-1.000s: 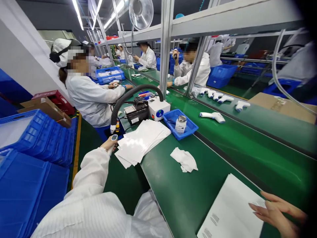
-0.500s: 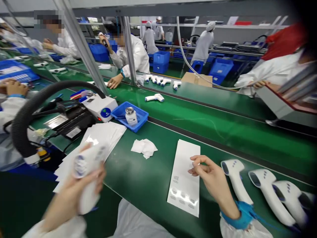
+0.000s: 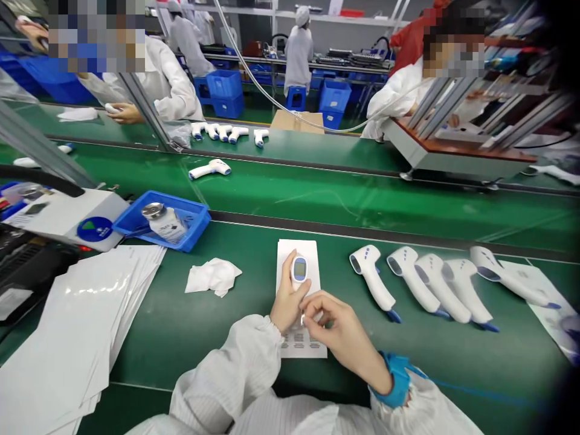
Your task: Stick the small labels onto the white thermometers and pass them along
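Observation:
My left hand [image 3: 286, 296] is closed around a white infrared thermometer [image 3: 299, 267], its small grey screen facing up at me. Close against it, my right hand [image 3: 328, 320] has thumb and forefinger pinched together by the thermometer's lower part; whatever lies between the fingertips is too small to make out. Beneath both hands lies a white sheet of labels [image 3: 312, 349], with printed labels visible near its lower edge. A blue strap circles my right wrist. To the right, several more white thermometers [image 3: 376, 281] rest in a row on the green bench.
A crumpled white cloth [image 3: 212, 277] lies left of the sheet. Further left are a stack of white sheets [image 3: 86, 320] and a blue tray [image 3: 194, 232] with a bottle [image 3: 165, 222]. Beyond the bench, a conveyor [image 3: 290, 202] carries another thermometer [image 3: 210, 170]. Co-workers sit across it.
My left hand has brought the thermometer from the left to above the label sheet, screen now up. My right hand has moved from the sheet to beside it. The view has turned right.

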A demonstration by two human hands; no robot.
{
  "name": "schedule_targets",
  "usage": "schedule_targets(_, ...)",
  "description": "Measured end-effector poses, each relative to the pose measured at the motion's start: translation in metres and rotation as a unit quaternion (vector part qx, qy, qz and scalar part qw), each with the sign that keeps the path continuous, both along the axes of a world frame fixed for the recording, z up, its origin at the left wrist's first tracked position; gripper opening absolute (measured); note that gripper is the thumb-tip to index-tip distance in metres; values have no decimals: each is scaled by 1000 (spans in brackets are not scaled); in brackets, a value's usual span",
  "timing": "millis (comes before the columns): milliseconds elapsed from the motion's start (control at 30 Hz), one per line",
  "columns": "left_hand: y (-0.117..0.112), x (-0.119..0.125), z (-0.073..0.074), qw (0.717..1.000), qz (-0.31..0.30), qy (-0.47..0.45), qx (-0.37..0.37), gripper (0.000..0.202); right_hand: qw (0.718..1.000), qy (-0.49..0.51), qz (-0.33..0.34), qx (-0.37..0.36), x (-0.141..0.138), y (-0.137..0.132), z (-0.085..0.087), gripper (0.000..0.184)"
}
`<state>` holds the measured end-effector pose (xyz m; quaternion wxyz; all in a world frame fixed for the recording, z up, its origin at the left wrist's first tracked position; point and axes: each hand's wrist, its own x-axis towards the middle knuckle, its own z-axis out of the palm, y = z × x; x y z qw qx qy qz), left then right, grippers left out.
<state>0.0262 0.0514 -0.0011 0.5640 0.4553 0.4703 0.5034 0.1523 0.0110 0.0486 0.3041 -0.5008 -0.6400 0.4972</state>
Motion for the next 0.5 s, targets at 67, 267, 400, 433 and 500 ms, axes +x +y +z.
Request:
schedule_targets(67, 0, 0, -2, 1000, -11, -14, -4, 64, 997, -22, -26, 64, 1, 13, 0, 11)
schedule_targets(267, -2, -1, 1, 996, -42, -40, -68, 72, 983, -52, -85, 155, 0, 55, -4, 10)
schedule_targets(400, -2, -1, 6, 993, -50, -60, -92, 74, 988, -16, -84, 127, -2, 71, -4, 11)
schedule_targets(433, -2, -1, 7, 993, -48, -62, -94, 75, 989, -16, -82, 124, -3, 73, -4, 12)
schedule_targets(500, -2, -1, 8, 992, -47, -64, -94, 74, 989, -16, -77, 121, -4, 76, -2, 12)
